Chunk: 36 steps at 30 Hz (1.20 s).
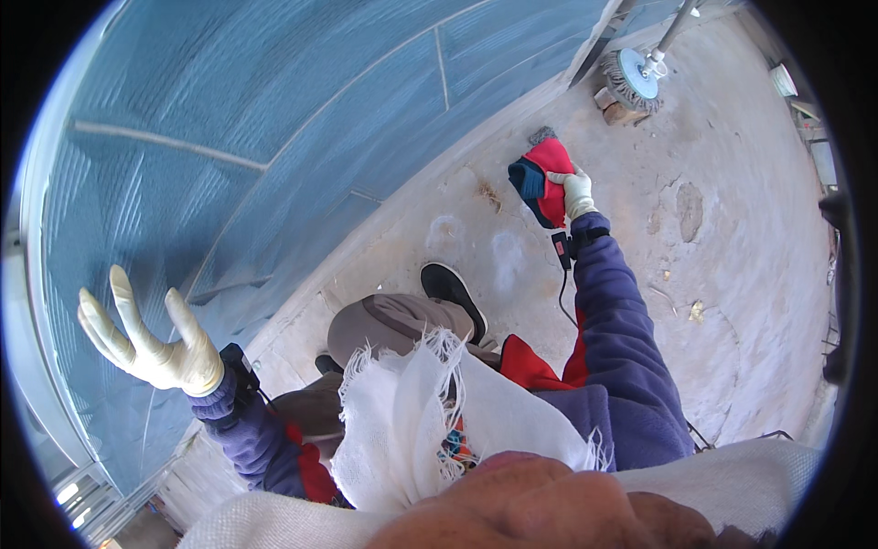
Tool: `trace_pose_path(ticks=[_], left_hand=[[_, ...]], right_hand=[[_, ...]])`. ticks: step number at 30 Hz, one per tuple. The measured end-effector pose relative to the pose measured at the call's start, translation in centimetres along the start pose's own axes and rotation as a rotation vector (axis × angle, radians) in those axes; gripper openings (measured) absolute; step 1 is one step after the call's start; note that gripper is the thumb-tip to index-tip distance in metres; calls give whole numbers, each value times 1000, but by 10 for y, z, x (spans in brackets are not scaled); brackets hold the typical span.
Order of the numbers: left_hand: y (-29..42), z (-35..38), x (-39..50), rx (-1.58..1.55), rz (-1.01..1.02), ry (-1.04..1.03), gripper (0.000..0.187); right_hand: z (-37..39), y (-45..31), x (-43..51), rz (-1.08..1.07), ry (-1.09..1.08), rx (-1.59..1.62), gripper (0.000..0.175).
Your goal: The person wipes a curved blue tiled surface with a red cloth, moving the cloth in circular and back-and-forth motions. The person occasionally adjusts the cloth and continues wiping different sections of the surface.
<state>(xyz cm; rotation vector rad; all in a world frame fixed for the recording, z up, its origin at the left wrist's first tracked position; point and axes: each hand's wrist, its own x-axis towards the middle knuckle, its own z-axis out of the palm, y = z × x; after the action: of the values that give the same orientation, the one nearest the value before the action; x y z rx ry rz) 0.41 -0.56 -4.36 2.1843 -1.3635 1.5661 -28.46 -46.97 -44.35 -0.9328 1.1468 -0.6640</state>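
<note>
My right hand (579,192), in a whitish glove, grips a red and dark teal knit hat (552,165) with a grey pompom at its top end. The hat hangs above the concrete floor, out in front of me. At the left, my gloved left hand (161,350) is raised with its fingers spread and nothing in it. It appears in front of a blue wall (329,165) with pale lines; whether it touches the surface I cannot tell. A small black device (562,250) with a cable hangs by my right wrist, and another black device (240,367) sits on my left wrist.
A round mop with a blue disc (636,72) and grey fringe rests by brick-like blocks (623,114) at the upper right. Beyond it stands a white container (782,81). The concrete floor (741,288) is worn and patchy. My dark shoe (449,291) is near the wall's foot.
</note>
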Motion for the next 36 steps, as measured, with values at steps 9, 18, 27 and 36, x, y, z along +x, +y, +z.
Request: trace_pose_path(ticks=[9, 18, 27, 36], left_hand=[[-10, 54, 15, 263, 74, 68, 88], [-9, 57, 21, 310, 190, 110, 88], [-12, 58, 24, 322, 252, 130, 86], [-14, 59, 24, 302, 260, 138, 85]], right_hand=[[20, -39, 78, -215, 65, -1056, 76], [34, -99, 173, -340, 211, -1548, 40], [48, -85, 225, -290, 178, -1663, 31], [57, -85, 163, -370, -496, -1554, 82]])
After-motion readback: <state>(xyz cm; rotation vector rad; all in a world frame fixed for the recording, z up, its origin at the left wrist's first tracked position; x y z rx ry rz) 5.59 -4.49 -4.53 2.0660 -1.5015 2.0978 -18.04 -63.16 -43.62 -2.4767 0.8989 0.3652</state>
